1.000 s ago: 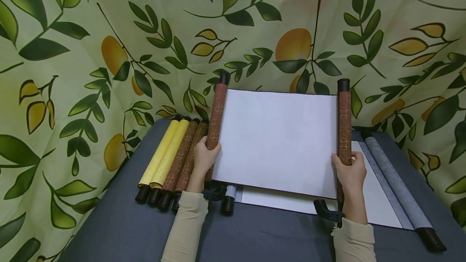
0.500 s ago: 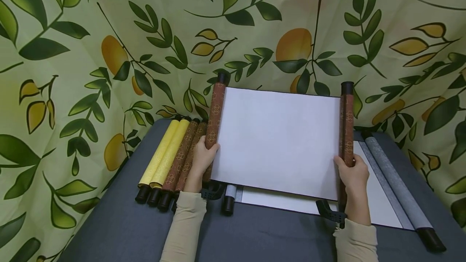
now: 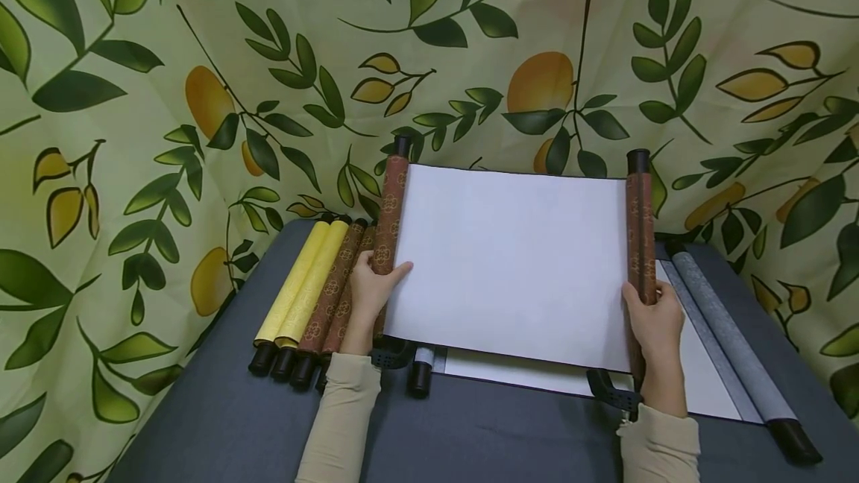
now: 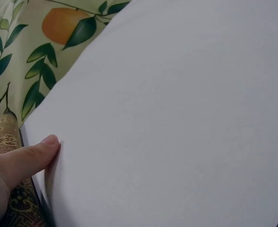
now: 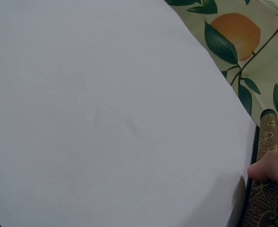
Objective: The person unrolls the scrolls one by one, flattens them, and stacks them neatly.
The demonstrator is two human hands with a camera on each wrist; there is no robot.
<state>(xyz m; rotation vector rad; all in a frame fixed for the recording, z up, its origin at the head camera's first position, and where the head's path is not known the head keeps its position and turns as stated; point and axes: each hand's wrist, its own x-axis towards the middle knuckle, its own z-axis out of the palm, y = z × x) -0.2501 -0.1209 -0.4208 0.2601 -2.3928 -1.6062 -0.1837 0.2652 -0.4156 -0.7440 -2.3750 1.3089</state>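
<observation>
A brown patterned hanging scroll [image 3: 510, 263] with a blank white face is held up, partly unrolled, above the table. My left hand [image 3: 372, 288] grips its left roll [image 3: 391, 218], the thumb reaching over onto the paper; in the left wrist view that thumb [image 4: 32, 158] lies across the roll's edge. On the other side my right hand [image 3: 658, 323] grips the right roll [image 3: 640, 229], and the right wrist view has its thumb [image 5: 269, 168] across the brown roll [image 5: 262, 203]. The fingers behind both rolls are mostly hidden.
Beneath the held scroll, a grey-blue scroll [image 3: 734, 338] lies unrolled on the dark grey table [image 3: 496, 438]. Two yellow rolled scrolls [image 3: 295, 282] and brown rolled scrolls [image 3: 335, 289] lie side by side at the left. A leaf-and-fruit printed cloth [image 3: 456, 43] hangs behind.
Both hands have drawn slightly apart, the left leftward and the right rightward. A wider stretch of white paper shows between the rolls. My left thumb now points out over the paper.
</observation>
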